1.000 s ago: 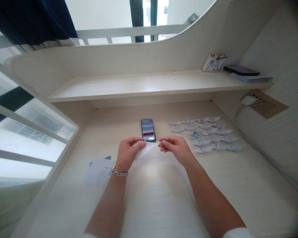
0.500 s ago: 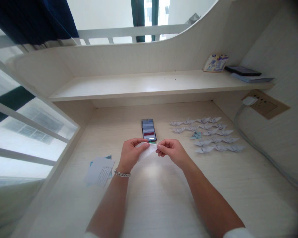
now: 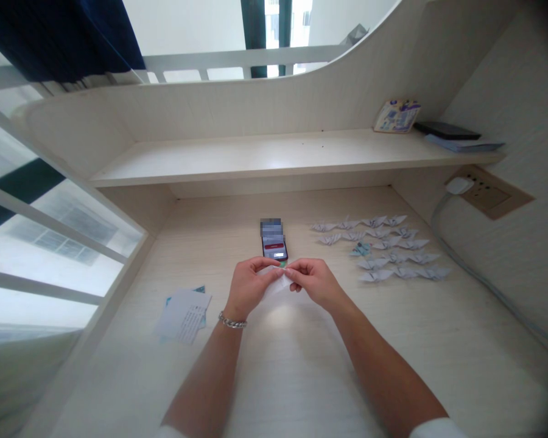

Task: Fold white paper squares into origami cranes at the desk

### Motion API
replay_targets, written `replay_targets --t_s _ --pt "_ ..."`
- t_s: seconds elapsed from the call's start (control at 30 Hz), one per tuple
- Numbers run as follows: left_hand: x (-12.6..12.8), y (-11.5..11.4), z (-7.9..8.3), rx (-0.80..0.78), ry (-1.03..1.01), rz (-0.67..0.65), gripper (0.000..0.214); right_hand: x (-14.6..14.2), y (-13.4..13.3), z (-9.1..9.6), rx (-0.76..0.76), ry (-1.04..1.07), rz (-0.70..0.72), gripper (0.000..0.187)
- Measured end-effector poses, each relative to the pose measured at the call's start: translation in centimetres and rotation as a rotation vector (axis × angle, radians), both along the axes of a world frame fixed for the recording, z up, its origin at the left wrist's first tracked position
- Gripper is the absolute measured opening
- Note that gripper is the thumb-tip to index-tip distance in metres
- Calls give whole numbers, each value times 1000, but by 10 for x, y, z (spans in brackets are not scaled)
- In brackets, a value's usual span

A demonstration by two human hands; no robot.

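Observation:
A small sheet of white paper point(image 3: 275, 288) is pinched between both hands above the middle of the desk. My left hand point(image 3: 252, 283), with a chain bracelet at the wrist, grips its left side between thumb and fingers. My right hand point(image 3: 314, 280) pinches the right edge, its thumb almost meeting the left thumb. The fingers hide much of the paper. Just beyond the fingertips lies a phone point(image 3: 274, 240) with its screen lit. A bit of green point(image 3: 283, 264) shows between the hands and the phone; what it is I cannot make out.
Several folded paper cranes point(image 3: 386, 243) lie in rows on the right, a blue one point(image 3: 360, 249) among them. Loose paper sheets point(image 3: 185, 313) are stacked at left. A shelf point(image 3: 256, 155) spans the back. From a wall socket point(image 3: 495, 191) a cable point(image 3: 475, 274) runs down the right side.
My left hand has moved right, bringing its fingertips close to those of my right hand. The right hand has shifted slightly left. Less of the paper shows between them.

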State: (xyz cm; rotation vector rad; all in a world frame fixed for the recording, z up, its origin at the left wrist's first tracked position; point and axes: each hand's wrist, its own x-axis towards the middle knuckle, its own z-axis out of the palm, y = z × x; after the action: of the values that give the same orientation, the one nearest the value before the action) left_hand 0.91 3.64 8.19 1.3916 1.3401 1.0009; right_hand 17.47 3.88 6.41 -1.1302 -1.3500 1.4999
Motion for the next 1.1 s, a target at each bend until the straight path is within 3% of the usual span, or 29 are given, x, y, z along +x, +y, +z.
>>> replay_targets --t_s 0.23,0.43,0.8,0.97,1.1 --pt "1 1 -4 18 -62 36 24 0 0 0 -34 -26 1 27" --pt "0 3 -2 -46 -233 1 23 1 1 1 -46 -26 -4 25" --pt "2 1 -6 44 -108 -26 22 0 0 0 5 -22 9 22" --pt "2 4 -6 -40 -253 -50 27 0 1 -2 53 -38 7 19" --pt "1 6 -5 -81 -306 9 33 -2 1 -3 55 -20 -34 20"
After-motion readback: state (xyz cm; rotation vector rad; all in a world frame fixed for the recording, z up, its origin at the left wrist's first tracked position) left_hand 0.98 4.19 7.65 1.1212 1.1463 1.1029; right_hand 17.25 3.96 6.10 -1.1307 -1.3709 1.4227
